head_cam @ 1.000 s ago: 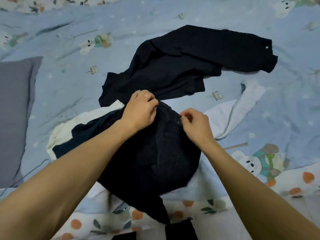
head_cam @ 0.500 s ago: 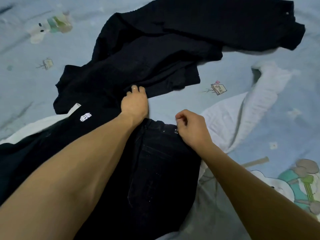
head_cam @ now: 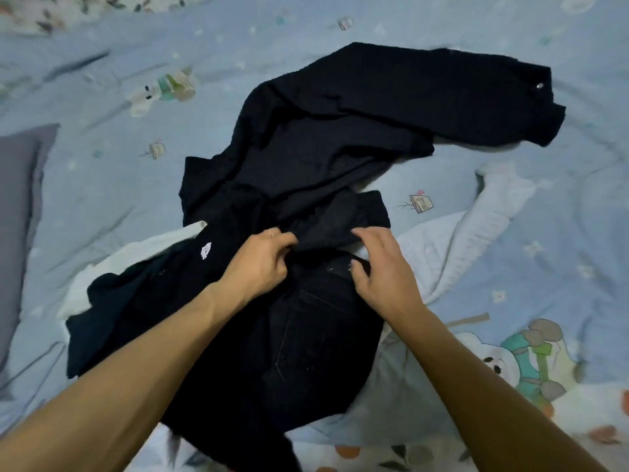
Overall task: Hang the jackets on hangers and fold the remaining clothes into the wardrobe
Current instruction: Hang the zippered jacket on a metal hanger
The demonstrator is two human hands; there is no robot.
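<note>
A grey pillow (head_cam: pixel 20 212) sits at the left edge of the printed bedsheet (head_cam: pixel 102 185). Next a white garment (head_cam: pixel 112 264) peeks from under a black top with a small white logo (head_cam: pixel 206 250). The left hand (head_cam: pixel 260 264) pinches dark fabric; the right hand (head_cam: pixel 384 267) hovers with fingers loosely spread over the black jeans (head_cam: pixel 320 335) (nothing gripped, I judge). Beyond lies a black jacket (head_cam: pixel 391 107), rightward a white knit (head_cam: pixel 476 226). Nothing looks folded or hung yet; no hangers or wardrobe in view

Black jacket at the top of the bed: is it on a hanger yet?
No. The black jacket lies crumpled flat on the blue bedsheet, with no hanger visible anywhere in the head view.
</note>
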